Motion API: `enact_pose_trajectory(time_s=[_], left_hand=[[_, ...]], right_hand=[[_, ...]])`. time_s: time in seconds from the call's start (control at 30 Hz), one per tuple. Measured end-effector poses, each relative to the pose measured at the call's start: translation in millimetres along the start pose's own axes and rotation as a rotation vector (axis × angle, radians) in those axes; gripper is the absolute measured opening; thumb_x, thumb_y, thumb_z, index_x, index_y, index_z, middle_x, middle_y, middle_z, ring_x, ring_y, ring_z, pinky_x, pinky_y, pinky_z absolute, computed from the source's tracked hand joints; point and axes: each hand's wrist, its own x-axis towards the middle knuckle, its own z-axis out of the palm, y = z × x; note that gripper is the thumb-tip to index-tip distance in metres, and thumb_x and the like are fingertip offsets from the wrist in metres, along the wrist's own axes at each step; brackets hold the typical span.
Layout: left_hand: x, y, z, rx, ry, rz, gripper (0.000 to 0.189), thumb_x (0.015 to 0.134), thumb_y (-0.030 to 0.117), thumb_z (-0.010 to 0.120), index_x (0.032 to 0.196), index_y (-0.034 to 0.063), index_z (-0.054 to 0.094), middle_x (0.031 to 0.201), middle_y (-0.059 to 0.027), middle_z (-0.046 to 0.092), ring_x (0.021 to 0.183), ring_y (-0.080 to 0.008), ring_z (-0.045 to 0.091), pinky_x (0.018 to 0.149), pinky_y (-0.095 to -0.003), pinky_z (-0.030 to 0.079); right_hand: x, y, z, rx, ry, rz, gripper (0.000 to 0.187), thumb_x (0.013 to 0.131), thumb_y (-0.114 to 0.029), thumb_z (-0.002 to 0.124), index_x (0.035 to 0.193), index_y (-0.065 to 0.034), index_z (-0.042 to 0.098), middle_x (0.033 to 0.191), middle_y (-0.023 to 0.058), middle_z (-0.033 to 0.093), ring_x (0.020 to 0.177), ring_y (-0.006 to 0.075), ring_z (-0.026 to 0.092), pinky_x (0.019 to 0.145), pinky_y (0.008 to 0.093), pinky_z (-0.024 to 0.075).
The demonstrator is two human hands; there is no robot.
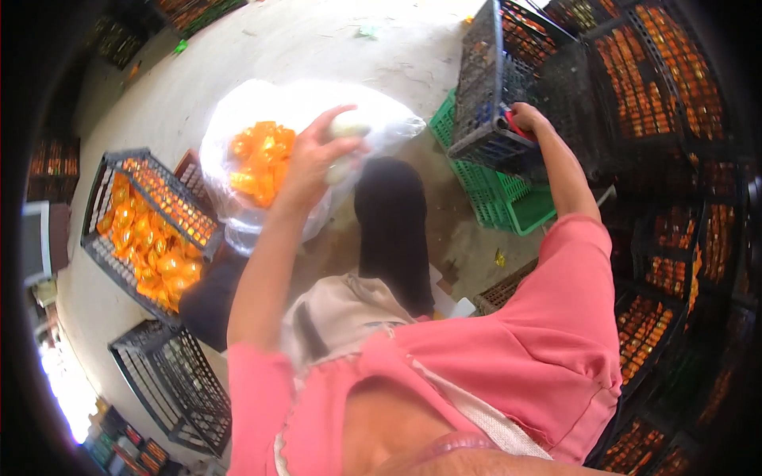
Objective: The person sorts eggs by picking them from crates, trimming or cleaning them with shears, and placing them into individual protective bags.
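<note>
My left hand [324, 149] is curled around pale greenish round objects [347, 126], blurred; one shows above the fingers and another below. Beneath it lies a large clear plastic bag [357, 101] with a heap of orange plastic film bags [262, 160] on or in it; which, I cannot tell. At the right, my right hand [527, 117] closes on a red object [511, 122], mostly hidden by the fingers, at the rim of a tilted black plastic crate [476, 89]. That crate rests on green plastic crates [491, 196].
A black crate [95, 241] at the left holds several things wrapped in orange film [152, 250]. Below it stands another black slatted crate [172, 381]. Stacked crates with orange contents [640, 83] line the right side. My dark-clothed knee [393, 214] rises between my arms.
</note>
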Motion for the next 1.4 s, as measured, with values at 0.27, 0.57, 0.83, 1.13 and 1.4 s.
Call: enact_pose_trajectory(time_s=[0.27, 0.57, 0.83, 1.13, 1.4], left_hand=[[15.9, -4.3, 6.1, 0.167, -0.077, 0.046, 0.044, 0.077, 0.001, 0.064, 0.120, -0.0002, 0.052, 0.090, -0.0098, 0.061, 0.074, -0.0130, 0.060, 0.059, -0.0228, 0.048], [11.6, 13.8, 35.9, 0.401, 0.051, 0.023, 0.035, 0.077, 0.010, 0.067, 0.109, 0.0012, 0.056, 0.082, -0.0040, 0.058, 0.065, -0.0079, 0.055, 0.056, -0.0207, 0.045], [-27.5, 15.7, -30.6, 0.959, 0.343, 0.528, 0.028, 0.078, 0.010, 0.060, 0.104, -0.0001, 0.058, 0.079, -0.0128, 0.065, 0.069, -0.0159, 0.061, 0.062, -0.0294, 0.048], [-76.5, 27.5, -32.4, 0.461, 0.098, 0.555, 0.048, 0.076, -0.010, 0.063, 0.120, 0.0076, 0.054, 0.103, -0.0019, 0.058, 0.089, -0.0089, 0.055, 0.078, -0.0221, 0.047], [-102.4, 30.8, -99.9, 0.196, 0.318, 0.311, 0.051, 0.076, -0.002, 0.063, 0.125, 0.0081, 0.050, 0.095, -0.0071, 0.064, 0.074, -0.0103, 0.061, 0.060, -0.0232, 0.050]], right_hand=[[-161.6, -76.3, -118.8, 1.238, 0.739, -0.446, 0.030, 0.077, -0.004, 0.062, 0.106, -0.0080, 0.058, 0.080, -0.0002, 0.056, 0.059, 0.0074, 0.050, 0.052, 0.0201, 0.0426], [-280.8, -268.2, -93.4, 0.930, 0.811, -0.921, 0.040, 0.072, -0.005, 0.065, 0.109, -0.0088, 0.053, 0.086, 0.0062, 0.059, 0.070, 0.0177, 0.060, 0.065, 0.0285, 0.0503], [-229.1, -363.8, -25.0, 1.322, 0.399, -0.604, 0.040, 0.083, -0.027, 0.061, 0.115, -0.0069, 0.050, 0.082, 0.0134, 0.060, 0.075, 0.0266, 0.060, 0.070, 0.0352, 0.0475], [-103.8, -402.7, 88.1, 1.564, -0.146, -0.634, 0.040, 0.082, -0.031, 0.061, 0.111, -0.0050, 0.055, 0.096, 0.0125, 0.064, 0.082, 0.0194, 0.063, 0.068, 0.0322, 0.0530], [-202.2, -404.4, -8.3, 1.720, -0.392, -0.658, 0.040, 0.085, -0.038, 0.046, 0.109, -0.0067, 0.056, 0.100, 0.0135, 0.062, 0.080, 0.0268, 0.064, 0.072, 0.0357, 0.0524]])
